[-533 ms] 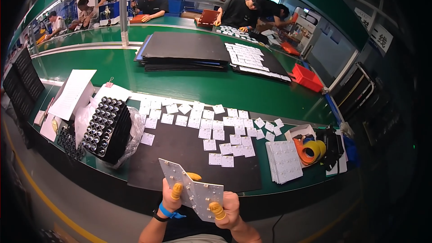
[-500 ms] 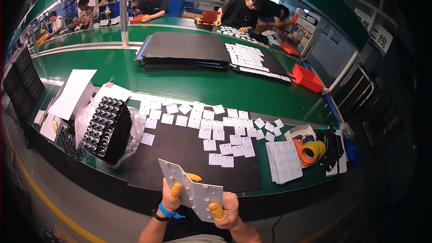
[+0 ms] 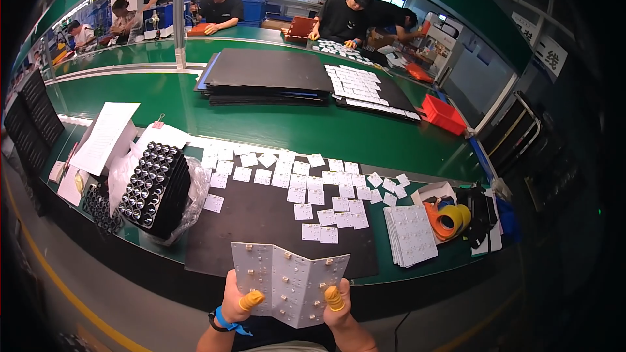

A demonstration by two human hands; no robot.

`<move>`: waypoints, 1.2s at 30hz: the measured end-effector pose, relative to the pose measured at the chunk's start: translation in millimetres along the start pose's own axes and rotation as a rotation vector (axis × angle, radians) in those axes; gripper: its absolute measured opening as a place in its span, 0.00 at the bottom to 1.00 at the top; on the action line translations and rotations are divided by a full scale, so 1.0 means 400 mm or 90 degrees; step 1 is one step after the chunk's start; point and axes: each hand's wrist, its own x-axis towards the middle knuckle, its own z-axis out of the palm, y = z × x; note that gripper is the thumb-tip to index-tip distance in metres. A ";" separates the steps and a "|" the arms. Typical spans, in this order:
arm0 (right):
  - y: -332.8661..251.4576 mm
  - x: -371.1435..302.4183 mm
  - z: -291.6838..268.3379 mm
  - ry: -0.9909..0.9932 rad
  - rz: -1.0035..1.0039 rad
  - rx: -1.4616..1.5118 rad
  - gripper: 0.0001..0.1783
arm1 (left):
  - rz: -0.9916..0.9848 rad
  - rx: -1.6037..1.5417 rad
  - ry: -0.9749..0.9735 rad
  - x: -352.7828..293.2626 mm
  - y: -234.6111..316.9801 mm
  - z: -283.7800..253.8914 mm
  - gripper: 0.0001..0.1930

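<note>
Both my hands grip one white circuit board panel (image 3: 285, 283), bent into three strips along two fold lines, with small components on its face. My left hand (image 3: 238, 300) is closed on its left edge, a yellow finger cot on the thumb and a blue band at the wrist. My right hand (image 3: 337, 306) is closed on the right edge, its thumb in a yellow cot too. The panel is held up at the near edge of the black mat (image 3: 251, 221). On the mat lie several small white board pieces (image 3: 302, 211), some overlapping.
Left stand a stack of black trays with round silver-lined cups (image 3: 153, 182) and papers (image 3: 107, 137). Right are stacked white panels (image 3: 411, 234) and a box with tape rolls (image 3: 450, 218). Beyond lie dark sheets (image 3: 267, 68) and a red bin (image 3: 443, 114). Co-workers sit across the green bench.
The panel has gone from a tilted, two-faced fold to a nearly upright, three-strip spread. My hands have turned with it, the left one lower and further left. A co-worker opposite has raised their head.
</note>
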 end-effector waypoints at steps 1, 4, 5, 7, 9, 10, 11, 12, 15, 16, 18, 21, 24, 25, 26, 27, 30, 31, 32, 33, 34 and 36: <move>0.007 -0.005 -0.006 -0.001 0.000 0.001 0.16 | 0.000 0.000 0.001 -0.006 0.015 0.011 0.42; 0.030 -0.017 -0.027 -0.023 0.013 0.100 0.18 | 0.011 0.012 0.014 -0.016 0.029 0.019 0.39; 0.041 -0.020 -0.035 -0.048 0.007 0.111 0.20 | -0.002 0.007 0.016 -0.021 0.027 0.014 0.42; 0.049 -0.027 -0.038 -0.073 -0.001 0.122 0.22 | -0.014 0.003 0.017 -0.021 0.023 0.008 0.44; 0.054 -0.034 -0.022 -0.082 0.035 0.276 0.20 | -0.071 -0.117 -0.029 -0.012 0.010 -0.001 0.51; 0.061 -0.042 -0.020 -0.083 0.035 0.276 0.20 | -0.119 -0.143 -0.037 -0.015 -0.003 -0.011 0.57; 0.073 -0.057 -0.022 -0.033 0.122 0.285 0.20 | -0.118 -0.142 -0.037 -0.023 -0.014 -0.009 0.57; 0.086 -0.071 -0.030 0.017 0.210 0.291 0.20 | -0.103 -0.183 -0.042 -0.029 -0.025 0.002 0.57; 0.095 -0.049 -0.035 0.085 0.322 0.306 0.19 | -0.095 -0.209 -0.060 -0.030 -0.003 0.031 0.58; 0.088 -0.045 -0.027 0.132 0.366 0.300 0.18 | -0.094 -0.187 -0.051 -0.035 0.003 0.036 0.53; 0.099 -0.048 -0.046 0.104 0.323 0.215 0.19 | -0.093 -0.164 -0.040 -0.033 0.002 0.031 0.49; 0.106 -0.045 -0.043 0.073 0.243 0.167 0.20 | -0.062 -0.014 0.001 -0.008 -0.032 0.014 0.33; 0.066 -0.004 -0.001 0.038 0.170 0.161 0.20 | -0.041 0.011 -0.041 0.004 -0.072 -0.031 0.33; 0.046 0.011 0.017 0.009 0.133 0.119 0.19 | -0.041 0.011 -0.042 0.003 -0.075 -0.034 0.33; 0.034 0.020 0.023 0.010 0.134 0.118 0.19 | -0.043 0.006 -0.038 -0.002 -0.076 -0.034 0.33; 0.023 0.028 0.026 0.008 0.148 0.110 0.16 | -0.045 0.002 -0.035 -0.005 -0.076 -0.035 0.32; 0.025 0.030 0.020 0.006 0.163 0.092 0.10 | -0.063 0.007 -0.046 -0.006 -0.067 -0.034 0.30; 0.031 0.031 0.015 0.004 0.163 0.084 0.08 | -0.064 0.007 -0.046 -0.004 -0.067 -0.032 0.30; 0.040 0.030 0.006 0.005 0.163 0.084 0.08 | -0.068 -0.016 -0.052 -0.003 -0.067 -0.030 0.28; 0.053 0.027 -0.006 0.020 0.166 0.085 0.08 | -0.072 -0.038 -0.057 -0.002 -0.068 -0.029 0.26; 0.058 0.030 -0.011 0.033 0.169 0.086 0.11 | -0.072 -0.036 -0.056 -0.001 -0.070 -0.031 0.26; 0.058 0.041 -0.018 0.014 0.164 0.073 0.10 | -0.058 -0.036 -0.068 0.000 -0.075 -0.035 0.23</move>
